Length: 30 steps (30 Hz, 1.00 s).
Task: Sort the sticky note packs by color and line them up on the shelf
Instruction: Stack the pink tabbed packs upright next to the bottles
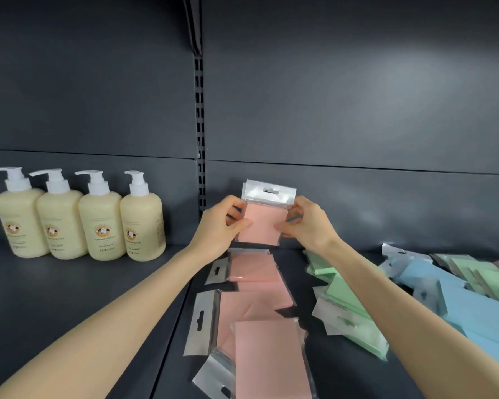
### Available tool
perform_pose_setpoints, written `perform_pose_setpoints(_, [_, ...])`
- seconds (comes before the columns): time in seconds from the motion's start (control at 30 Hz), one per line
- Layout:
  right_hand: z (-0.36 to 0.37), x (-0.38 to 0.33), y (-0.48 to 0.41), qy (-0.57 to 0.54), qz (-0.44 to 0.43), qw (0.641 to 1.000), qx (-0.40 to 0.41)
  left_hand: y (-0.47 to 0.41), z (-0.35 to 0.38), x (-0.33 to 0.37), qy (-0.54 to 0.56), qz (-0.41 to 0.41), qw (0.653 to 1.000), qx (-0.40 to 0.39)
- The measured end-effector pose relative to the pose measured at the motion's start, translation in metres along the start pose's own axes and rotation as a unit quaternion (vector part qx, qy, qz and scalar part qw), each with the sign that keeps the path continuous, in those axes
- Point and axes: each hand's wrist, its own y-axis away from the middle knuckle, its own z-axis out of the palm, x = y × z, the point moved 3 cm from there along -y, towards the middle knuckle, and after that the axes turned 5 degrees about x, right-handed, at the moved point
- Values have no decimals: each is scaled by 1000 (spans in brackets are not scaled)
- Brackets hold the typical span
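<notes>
1. Dark grey metal shelf (69, 283) with a matching back panel (357, 110); a slotted upright (200, 125) runs down the panel just behind the left hand.
2. Left hand (218, 223): thumb and curled fingers pinch the left edge of the held pink pack.
3. Right hand (308, 223): pinches the right edge of the same pack.
4. Held pink pack (262, 223): upright between both hands, clear hang-tab on top, close to the back panel. Whether its lower edge touches the shelf cannot be told.
5. Loose pink packs (260, 298): lying flat below the hands, between the forearms, overlapping, tabs at differing angles.
6. Green packs (346, 306): overlapping, beside and partly under the right forearm.
7. Blue packs (473, 309): heaped further right, beyond the green.
8. Pump bottles (81, 217): four, cream, standing in a touching row well left of the left hand.
</notes>
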Motion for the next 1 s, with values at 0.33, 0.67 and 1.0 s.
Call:
perform_pose_setpoints(0.33, [26, 20, -19, 65, 9, 997, -28, -11, 12, -43, -75, -37, 993, -78])
perform_pose_setpoints(0.67, [24, 19, -18, 58, 8, 996, -73, -3, 9, -50, -89, -53, 988, -114])
perform_pose_setpoints(1.0, [18, 16, -10, 42, 28, 992, -118, 12, 3, -36, -18, -114, 983, -143])
